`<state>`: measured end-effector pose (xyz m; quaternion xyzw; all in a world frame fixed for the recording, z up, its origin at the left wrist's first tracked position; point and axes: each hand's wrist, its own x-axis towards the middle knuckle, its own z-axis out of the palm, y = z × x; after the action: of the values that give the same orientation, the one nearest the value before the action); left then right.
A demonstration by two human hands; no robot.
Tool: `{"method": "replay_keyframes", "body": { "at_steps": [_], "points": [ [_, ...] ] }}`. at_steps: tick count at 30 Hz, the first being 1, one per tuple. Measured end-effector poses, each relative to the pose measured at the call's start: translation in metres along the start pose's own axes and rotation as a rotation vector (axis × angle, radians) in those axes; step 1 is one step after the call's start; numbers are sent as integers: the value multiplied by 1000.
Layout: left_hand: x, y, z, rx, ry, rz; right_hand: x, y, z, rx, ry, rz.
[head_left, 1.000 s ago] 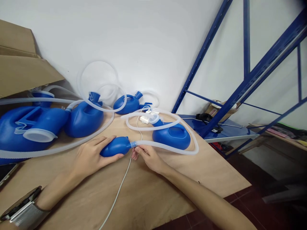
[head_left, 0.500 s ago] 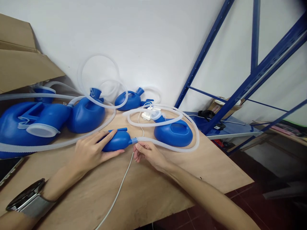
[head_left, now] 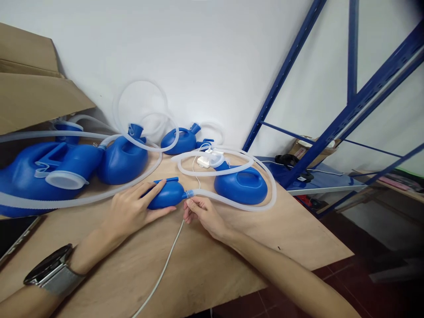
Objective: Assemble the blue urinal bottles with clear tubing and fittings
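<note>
My left hand is wrapped over a blue plastic urinal head, holding it against the table. A clear ribbed hose is fitted on the head's narrow spout. My right hand pinches at that joint, where a thin wire loop shows around the hose end; its fingertips partly hide it. The hose curls round to the right over a blue urinal bottle with a moulded handle.
More blue urinal bottles with coiled hoses stand at the left and back. A cardboard box leans at far left, above a dark device. A white cable crosses the wooden table. Blue metal shelving rises at right.
The view has shifted slightly, so things at left appear a little further right. Both hands keep nearly the same hold. The wire loop at the hose joint now shows more clearly.
</note>
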<state>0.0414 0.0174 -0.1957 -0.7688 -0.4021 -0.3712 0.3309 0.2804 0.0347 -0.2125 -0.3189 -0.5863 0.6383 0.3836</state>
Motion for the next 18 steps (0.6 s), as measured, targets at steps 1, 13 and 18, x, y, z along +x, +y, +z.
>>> {"method": "replay_keyframes", "body": {
  "at_steps": [1,13,18],
  "points": [
    [-1,0,1,6,3,-7,0,1,0,-2,19,-6],
    [-10,3,8,7,-58,-140,5,11,1,7,40,-26],
    [-12,2,12,-94,-97,-288,10,10,-4,73,-37,12]
  ]
}}
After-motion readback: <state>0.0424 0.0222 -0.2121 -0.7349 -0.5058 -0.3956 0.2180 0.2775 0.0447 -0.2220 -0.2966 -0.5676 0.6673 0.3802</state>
